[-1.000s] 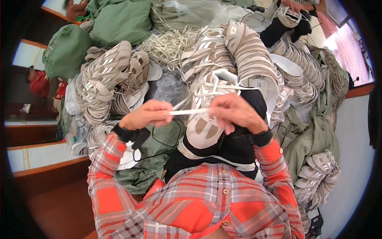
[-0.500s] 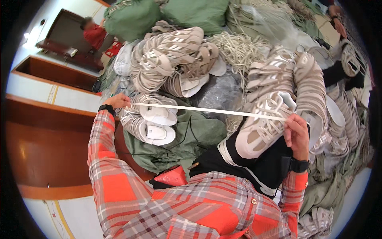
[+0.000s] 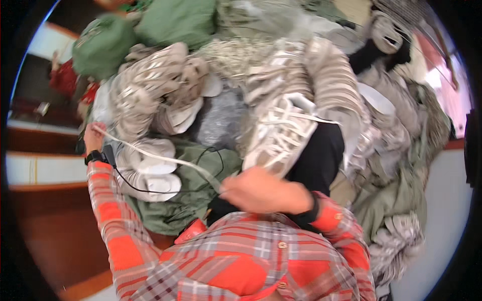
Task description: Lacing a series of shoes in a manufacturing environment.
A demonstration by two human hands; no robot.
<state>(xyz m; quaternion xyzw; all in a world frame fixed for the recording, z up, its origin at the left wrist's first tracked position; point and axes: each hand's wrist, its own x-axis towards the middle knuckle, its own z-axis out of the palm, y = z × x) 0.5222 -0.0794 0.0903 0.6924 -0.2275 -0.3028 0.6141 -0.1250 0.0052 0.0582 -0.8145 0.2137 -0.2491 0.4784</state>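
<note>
A white flat shoelace [image 3: 155, 155] runs between my hands, sagging slightly. Out at the left, the fingers of my left hand [image 3: 94, 136] pinch one end of it. The other end goes into my right hand [image 3: 263, 190], which is closed and smeared by motion low in front of my body. Just beyond that hand, a beige and white sneaker upper [image 3: 281, 130] rests on my black-trousered leg. Laces are threaded through its eyelets, and one loose lace end sticks out to its right.
Stacked beige uppers [image 3: 150, 85] lie ahead, with more stacks [image 3: 334, 75] at the right. A heap of loose laces [image 3: 231, 55], green sacks [image 3: 175, 22] and grey plastic wrap [image 3: 218, 120] sit among them. A thin black cord [image 3: 150, 191] crosses the green cloth. A person in red [image 3: 63, 78] is far left.
My right hand has swung left and down from beside the sneaker upper, still with the lace. The taut lace has slackened into a curve. The whole view has shifted.
</note>
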